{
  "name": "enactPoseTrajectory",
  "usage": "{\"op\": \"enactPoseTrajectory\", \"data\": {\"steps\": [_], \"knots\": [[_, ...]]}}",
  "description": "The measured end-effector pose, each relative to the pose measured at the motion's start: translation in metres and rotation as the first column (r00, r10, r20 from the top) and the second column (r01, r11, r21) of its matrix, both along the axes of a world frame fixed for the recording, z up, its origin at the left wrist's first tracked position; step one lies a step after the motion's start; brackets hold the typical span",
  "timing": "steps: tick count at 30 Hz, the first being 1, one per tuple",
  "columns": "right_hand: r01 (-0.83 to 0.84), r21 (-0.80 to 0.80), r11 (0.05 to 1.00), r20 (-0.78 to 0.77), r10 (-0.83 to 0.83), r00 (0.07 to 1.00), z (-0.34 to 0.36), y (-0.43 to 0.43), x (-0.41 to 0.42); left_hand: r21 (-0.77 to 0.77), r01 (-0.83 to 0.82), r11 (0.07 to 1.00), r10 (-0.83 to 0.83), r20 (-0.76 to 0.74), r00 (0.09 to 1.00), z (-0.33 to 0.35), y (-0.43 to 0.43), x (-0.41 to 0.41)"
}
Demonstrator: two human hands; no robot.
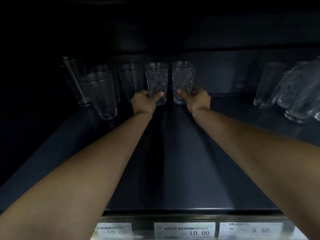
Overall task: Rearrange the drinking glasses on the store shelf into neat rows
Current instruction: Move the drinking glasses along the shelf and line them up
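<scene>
Deep on the dark store shelf (181, 161) stand clear patterned drinking glasses. My left hand (145, 101) grips the base of one upright glass (156, 78) at the centre. My right hand (196, 98) grips the base of the neighbouring upright glass (183, 77), a small gap to its right. Both arms reach far in. Left of them another glass (130, 78) stands in the same line, and a further glass (100, 94) stands closer to the front at the left. A tall narrow glass (73, 80) sits at the far left.
A cluster of several clear glasses (290, 90) stands at the right side of the shelf. Price labels (184, 230) run along the front edge. The upper shelf overhangs the dark back region.
</scene>
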State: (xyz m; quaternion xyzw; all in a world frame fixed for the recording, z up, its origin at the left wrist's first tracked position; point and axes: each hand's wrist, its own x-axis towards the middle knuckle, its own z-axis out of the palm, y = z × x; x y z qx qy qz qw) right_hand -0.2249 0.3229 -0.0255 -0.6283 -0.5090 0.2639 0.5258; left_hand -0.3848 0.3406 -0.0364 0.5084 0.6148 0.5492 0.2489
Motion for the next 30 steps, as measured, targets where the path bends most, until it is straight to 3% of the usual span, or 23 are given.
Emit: {"op": "enactPoseTrajectory", "data": {"steps": [13,30], "knots": [[0.016,-0.001,1.000,0.078,-0.016,0.997,-0.004,0.005,0.001,0.013,-0.018,1.000,0.019,-0.071,0.997,-0.002,0.010,0.002],[0.034,-0.018,0.999,0.068,-0.033,0.997,-0.006,0.004,0.002,0.001,-0.018,1.000,0.018,-0.108,0.994,0.000,0.000,0.003]]}}
